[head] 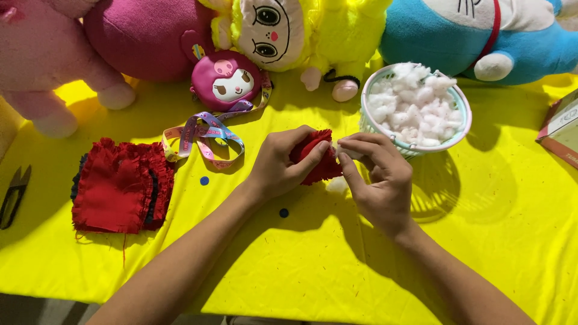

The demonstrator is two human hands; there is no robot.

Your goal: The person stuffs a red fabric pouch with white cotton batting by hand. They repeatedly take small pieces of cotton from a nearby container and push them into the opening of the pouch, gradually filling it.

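Two hands, left hand (pixel 278 165) and right hand (pixel 379 180), fingers pinched around red fabric piece (pixel 316 157).

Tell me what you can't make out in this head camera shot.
- Red fabric piece: mostly covered by the left hand and right hand.
- White stuffing bit: fingers hide most of it.
- Blue plush toy, pink plush: cut off by the top edge.
- Box: cropped by the right edge.

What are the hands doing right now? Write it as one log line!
left hand: holds red fabric piece | right hand: pinches white stuffing against it | basket of stuffing: beside right hand | red fabric stack: left, untouched
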